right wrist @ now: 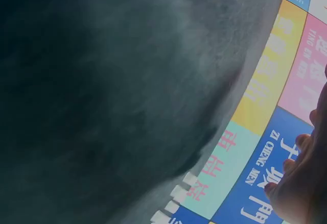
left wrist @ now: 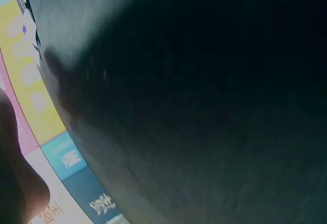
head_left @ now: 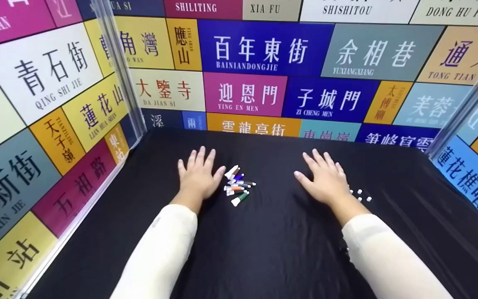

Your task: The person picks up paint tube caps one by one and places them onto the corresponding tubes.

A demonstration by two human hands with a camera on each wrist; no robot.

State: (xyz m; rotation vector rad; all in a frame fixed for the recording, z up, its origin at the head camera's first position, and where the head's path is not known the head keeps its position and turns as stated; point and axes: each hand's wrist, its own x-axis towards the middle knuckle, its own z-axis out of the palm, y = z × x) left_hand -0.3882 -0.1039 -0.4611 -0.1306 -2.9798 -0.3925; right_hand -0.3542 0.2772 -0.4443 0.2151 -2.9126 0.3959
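Splayed left hand (head_left: 198, 177) by tubes (head_left: 236, 188), splayed right hand (head_left: 326, 181)

blk cloth-covered tbl (head_left: 272, 249), walls (head_left: 264, 52) w/ multicol chinese sign panels, see-thru strips (head_left: 122, 66) at corners

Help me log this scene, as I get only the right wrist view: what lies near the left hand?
Observer: A cluster of small tubes lies on the black cloth, just to the right of the left hand.
Operator: Is that hand holding any of them?
Observer: No; in the head view it is spread, with nothing in its grasp.
Operator: Which one lies at the cluster's near edge?
Observer: A green-and-white tube, lying at a slant with its green part pointing away to the right.
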